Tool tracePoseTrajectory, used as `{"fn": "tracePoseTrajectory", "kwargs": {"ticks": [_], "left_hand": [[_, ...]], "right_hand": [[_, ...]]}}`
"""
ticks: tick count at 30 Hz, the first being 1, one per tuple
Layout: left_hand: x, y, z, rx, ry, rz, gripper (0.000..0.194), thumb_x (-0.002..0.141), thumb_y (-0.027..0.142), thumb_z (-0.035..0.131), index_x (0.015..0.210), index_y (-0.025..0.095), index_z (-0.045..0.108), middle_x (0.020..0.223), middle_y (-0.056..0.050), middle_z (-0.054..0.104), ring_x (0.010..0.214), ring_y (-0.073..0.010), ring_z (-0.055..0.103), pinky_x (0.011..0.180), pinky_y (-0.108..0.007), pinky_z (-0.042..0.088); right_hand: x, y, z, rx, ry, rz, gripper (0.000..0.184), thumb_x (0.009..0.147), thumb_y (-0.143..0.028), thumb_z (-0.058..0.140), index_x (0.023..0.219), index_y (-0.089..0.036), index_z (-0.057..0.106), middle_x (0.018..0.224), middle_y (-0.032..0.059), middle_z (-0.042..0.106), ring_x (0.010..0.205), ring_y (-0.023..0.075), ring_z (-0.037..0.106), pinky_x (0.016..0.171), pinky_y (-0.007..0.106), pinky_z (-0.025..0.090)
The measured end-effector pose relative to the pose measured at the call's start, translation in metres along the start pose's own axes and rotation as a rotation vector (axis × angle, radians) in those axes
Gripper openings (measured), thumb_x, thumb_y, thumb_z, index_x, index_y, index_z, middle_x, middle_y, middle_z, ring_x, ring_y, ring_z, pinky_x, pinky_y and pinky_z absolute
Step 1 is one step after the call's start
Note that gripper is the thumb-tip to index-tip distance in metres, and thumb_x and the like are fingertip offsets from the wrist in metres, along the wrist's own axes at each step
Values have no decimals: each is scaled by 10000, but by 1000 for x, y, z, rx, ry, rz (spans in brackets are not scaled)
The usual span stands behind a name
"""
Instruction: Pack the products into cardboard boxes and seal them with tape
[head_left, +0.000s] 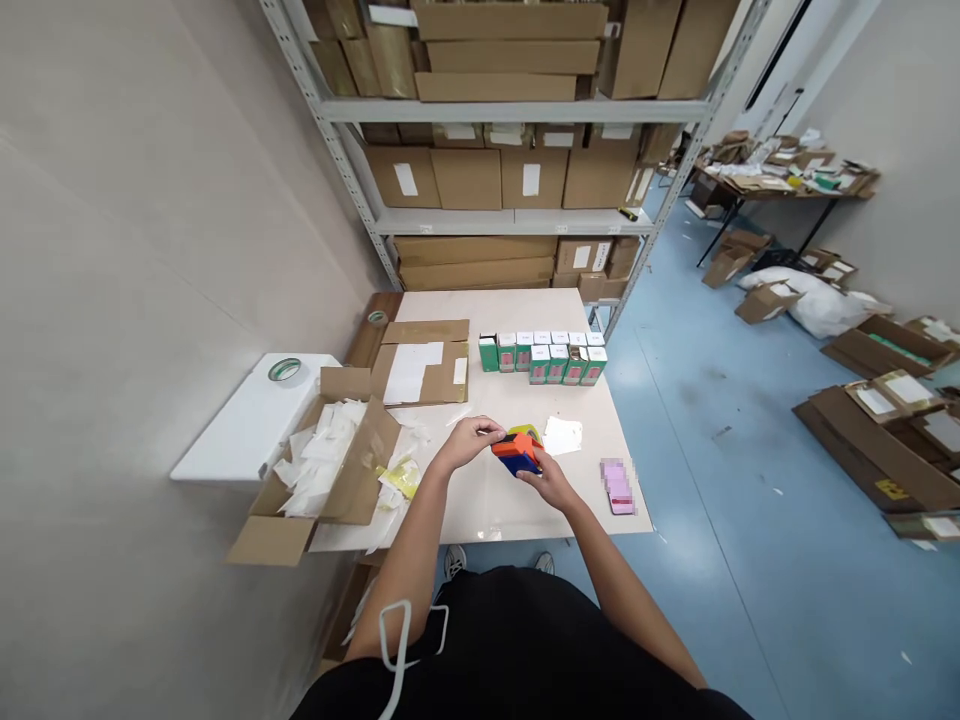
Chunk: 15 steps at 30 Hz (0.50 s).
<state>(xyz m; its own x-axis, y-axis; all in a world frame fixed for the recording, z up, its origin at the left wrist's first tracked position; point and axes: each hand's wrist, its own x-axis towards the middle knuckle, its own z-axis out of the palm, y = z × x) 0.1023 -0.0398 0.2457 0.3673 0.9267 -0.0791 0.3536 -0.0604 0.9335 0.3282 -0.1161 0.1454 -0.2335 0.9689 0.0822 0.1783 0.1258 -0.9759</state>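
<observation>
Over the near middle of the white table [517, 400] I hold a small orange, blue and yellow object [518, 449], perhaps a tape dispenser, with both hands. My left hand [472, 438] pinches its top left end, fingers curled. Underneath and to the right, my right hand [550, 482] cups it. A white slip of paper [562, 436] lies just right of the object. Several small green and white boxes [546, 358] stand in a row at the table's far side.
Flattened cardboard with white sheets [420, 362] lies at the table's left. An open carton of white packing scraps [322, 470] hangs at the left edge beside a white side shelf with a tape roll [284, 369]. A blurred pink item [619, 485] lies right. Shelving with cartons [510, 170] stands behind.
</observation>
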Motion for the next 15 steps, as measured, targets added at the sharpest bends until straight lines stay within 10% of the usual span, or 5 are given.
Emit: {"fn": "tracePoseTrajectory", "kwargs": {"ticks": [15], "left_hand": [[-33,-13,-85,242,466,263,265,983,347,603,866,251,821,882,-58,758,899,-223,691,856,-358,529]], "right_hand": [[52,-43,100,36,-23,18,497,891,-489,701,1318,-242,635,1164,71,709,1013,273,658,934,438,551]]}}
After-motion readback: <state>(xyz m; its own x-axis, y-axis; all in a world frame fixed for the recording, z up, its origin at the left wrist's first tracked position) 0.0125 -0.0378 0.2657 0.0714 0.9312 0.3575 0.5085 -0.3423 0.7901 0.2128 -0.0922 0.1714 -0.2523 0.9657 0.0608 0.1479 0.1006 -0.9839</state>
